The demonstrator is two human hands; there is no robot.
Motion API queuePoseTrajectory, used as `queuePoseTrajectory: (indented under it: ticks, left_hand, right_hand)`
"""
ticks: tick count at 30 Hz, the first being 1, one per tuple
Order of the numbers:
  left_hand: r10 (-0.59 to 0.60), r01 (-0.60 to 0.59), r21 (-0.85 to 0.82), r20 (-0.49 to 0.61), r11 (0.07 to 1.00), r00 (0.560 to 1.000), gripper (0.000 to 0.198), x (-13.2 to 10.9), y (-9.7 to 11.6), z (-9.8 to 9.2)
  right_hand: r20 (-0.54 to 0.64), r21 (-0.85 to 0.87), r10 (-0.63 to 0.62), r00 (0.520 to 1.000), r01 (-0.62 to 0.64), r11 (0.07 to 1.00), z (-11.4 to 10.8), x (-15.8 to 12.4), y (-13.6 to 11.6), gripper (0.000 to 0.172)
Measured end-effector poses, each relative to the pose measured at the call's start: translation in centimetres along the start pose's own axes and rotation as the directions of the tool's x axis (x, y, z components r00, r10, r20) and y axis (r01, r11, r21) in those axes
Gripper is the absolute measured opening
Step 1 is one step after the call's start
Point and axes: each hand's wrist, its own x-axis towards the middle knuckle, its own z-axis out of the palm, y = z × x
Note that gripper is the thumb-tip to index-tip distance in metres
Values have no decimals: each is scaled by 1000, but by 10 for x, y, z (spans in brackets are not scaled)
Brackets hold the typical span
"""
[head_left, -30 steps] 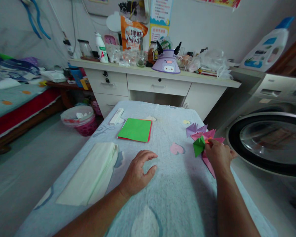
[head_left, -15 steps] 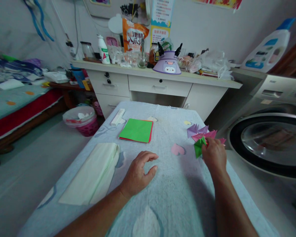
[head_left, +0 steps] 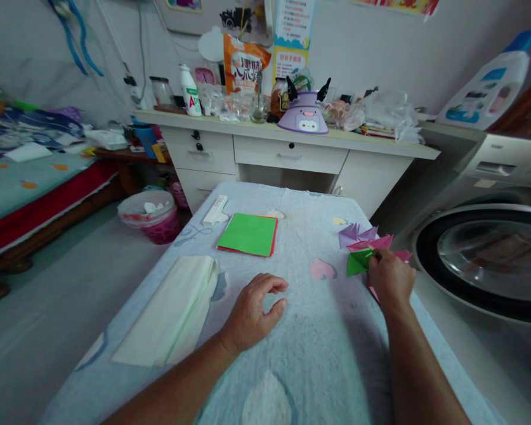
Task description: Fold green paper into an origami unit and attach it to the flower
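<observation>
At the right side of the table, my right hand (head_left: 392, 277) pinches a green folded paper piece (head_left: 358, 262). Around it lie pink folded paper pieces (head_left: 371, 242), partly hidden by the hand. Just behind them is a purple folded paper piece (head_left: 357, 234). My left hand (head_left: 259, 304) rests near the middle of the cloth, thumb and fingers apart with nothing between them. Beyond it sits a stack of square paper sheets (head_left: 248, 234), green on top with red showing at the edge.
A folded pale cloth or paper bundle (head_left: 170, 313) and a narrow white box (head_left: 215, 211) lie on the left of the cloth-covered table (head_left: 323, 354). Behind stands a cluttered white cabinet (head_left: 292, 156). A washing machine (head_left: 495, 177) with its door open is at the right, a bin (head_left: 150, 215) at the left.
The green folded paper has turned and lies lower and flatter beside the pink pieces, still in my right hand's fingers. My left hand has hardly moved. The whole view has shifted slightly.
</observation>
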Motion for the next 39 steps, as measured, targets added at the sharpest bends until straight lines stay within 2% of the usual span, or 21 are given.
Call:
queuePoseTrajectory:
  ticks: [2, 6, 8, 9, 11, 13, 16, 18, 21, 23, 25, 30, 39]
  left_hand:
    - [-3, 3, 0, -3, 1000, 1000, 23, 0, 0, 0]
    - [-10, 10, -1, -7, 1000, 1000, 21, -1, 0, -1]
    - [-14, 14, 7, -7, 1000, 1000, 19, 0, 0, 0]
    - [-17, 18, 16, -10, 1000, 1000, 18, 0, -1, 0]
    - [-35, 36, 34, -33, 999, 999, 17, 2, -1, 0]
    - [-72, 75, 37, -79, 996, 994, 16, 3, -3, 0]
    - [-177, 175, -26, -161, 984, 971, 13, 6, -9, -2]
    - [-275, 253, -125, -212, 959, 938, 10, 8, -14, -4]
    - [-427, 342, -308, -274, 888, 862, 9, 10, -23, -7]
    - [-495, 361, -405, -301, 840, 815, 9, 11, -26, -8]
    - [-529, 360, -464, -311, 809, 789, 10, 12, -28, -8]
    - [-550, 369, -489, -302, 791, 779, 10, 12, -28, -8]
    - [-560, 370, -516, -280, 773, 780, 13, 14, -26, -7]
  right_hand:
    - [-24, 27, 10, 1000, -9, 1000, -4, -2, -2, 31]
    - [-221, 100, -10, 975, 33, 994, -20, -8, -9, 35]
    - [-311, 168, -87, 946, 145, 975, -28, -13, -18, 32]
    - [-316, 204, -179, 931, 252, 946, -31, -17, -26, 30]
    - [-273, 314, -380, 884, 455, 833, -34, -25, -44, 24]
    - [-168, 421, -576, 800, 587, 692, -33, -36, -67, 19]
    - [-4, 518, -757, 654, 649, 558, -24, -51, -103, 19]
    - [55, 545, -784, 618, 639, 542, -14, -58, -125, 22]
    - [42, 585, -758, 650, 600, 546, 5, -63, -151, 36]
    - [11, 597, -736, 677, 586, 548, 17, -64, -165, 47]
    - [-4, 600, -735, 678, 590, 541, 27, -64, -174, 51]
    - [4, 576, -719, 695, 587, 569, 42, -66, -181, 44]
    - [-77, 578, -704, 706, 607, 545, 47, -66, -179, 29]
